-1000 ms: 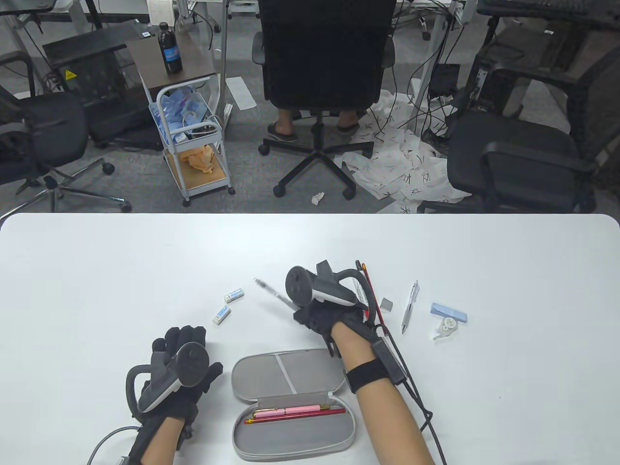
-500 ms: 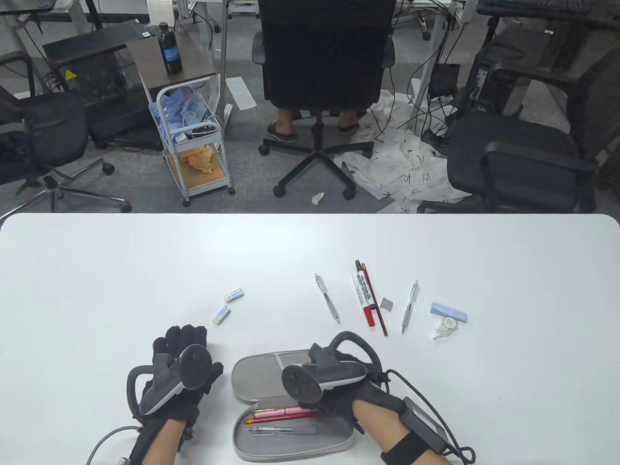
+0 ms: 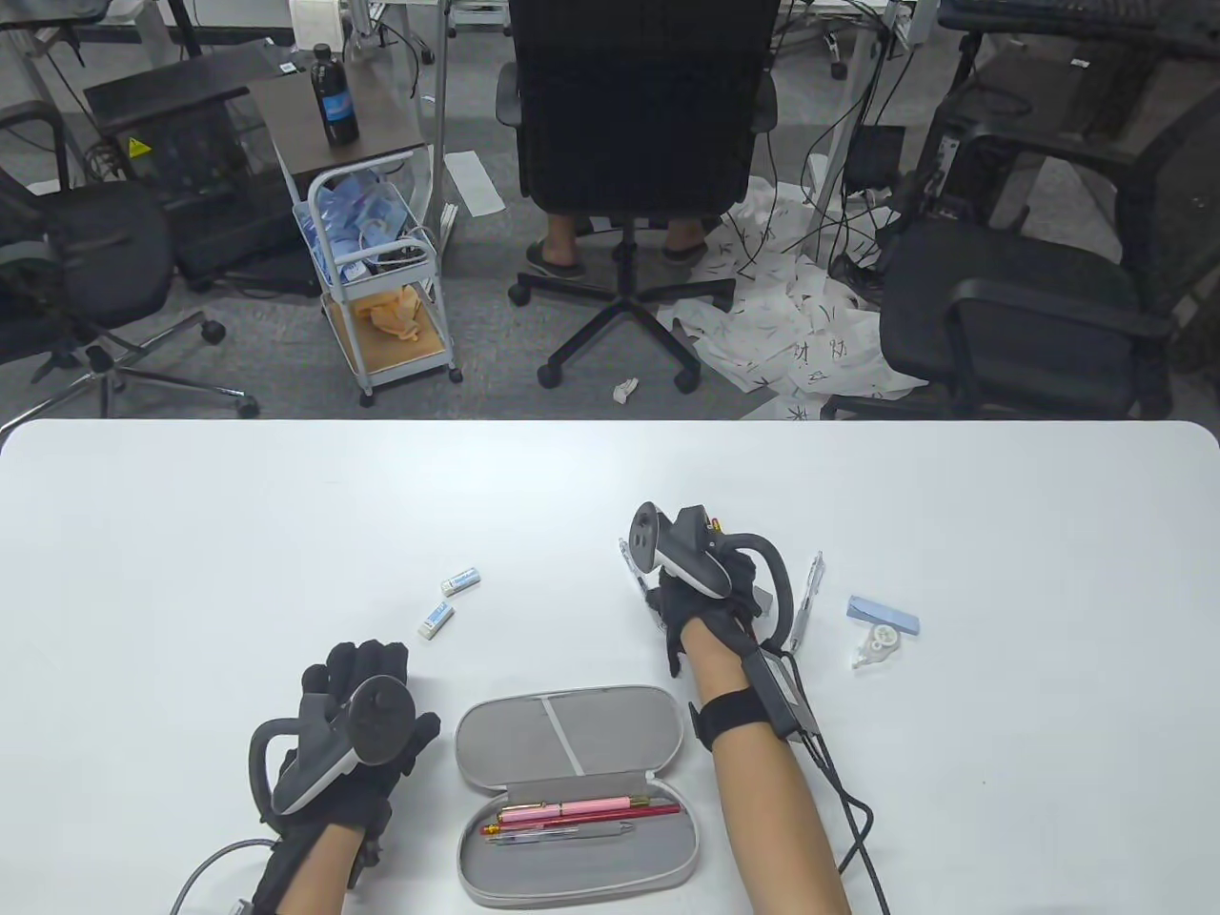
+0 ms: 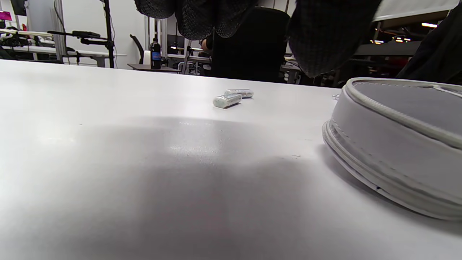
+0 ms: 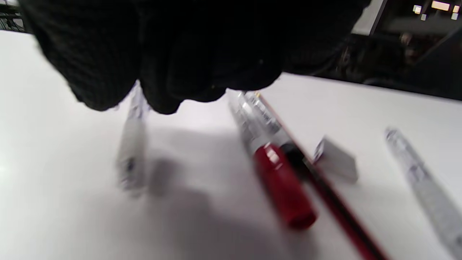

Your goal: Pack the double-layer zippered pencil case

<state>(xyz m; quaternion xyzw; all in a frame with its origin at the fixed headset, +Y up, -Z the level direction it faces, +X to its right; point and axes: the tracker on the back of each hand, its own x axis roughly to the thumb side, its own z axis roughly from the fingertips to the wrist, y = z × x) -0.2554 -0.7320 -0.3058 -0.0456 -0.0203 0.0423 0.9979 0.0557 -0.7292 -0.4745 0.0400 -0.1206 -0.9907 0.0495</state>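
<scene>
Table view: the pencil case (image 3: pixel 572 791) lies open near the desk's near edge, a pink pen (image 3: pixel 567 810), a red pencil (image 3: pixel 658 811) and a clear pen (image 3: pixel 562 831) already in its lower half. The left hand (image 3: pixel 348 734) rests flat on the desk just left of the case, fingers spread, holding nothing. The right hand (image 3: pixel 701 581) is over the loose pens toward the middle of the desk; its fingers are hidden under the tracker, so I cannot tell whether it grips anything. A white pen (image 3: pixel 805 600), a blue eraser (image 3: pixel 884 615) and a correction tape (image 3: pixel 875 648) lie to its right, two small erasers (image 3: pixel 448 600) to its left.

Left wrist view: the case's grey shell (image 4: pixel 397 144) sits just beside the left fingertips (image 4: pixel 317 43), which hang clear of it.

Right wrist view: blurred. The fingers (image 5: pixel 162 72) hover above a clear gel pen (image 5: pixel 131 148); a red-capped marker (image 5: pixel 278 177), a thin red pencil (image 5: pixel 332 198) and a small grey block (image 5: pixel 335 160) lie close together beside it.

Risks: the pens are crowded, so a loose pinch could nudge the marker and roll it away. With the left hand off the case, a dropped pen could shift it.
</scene>
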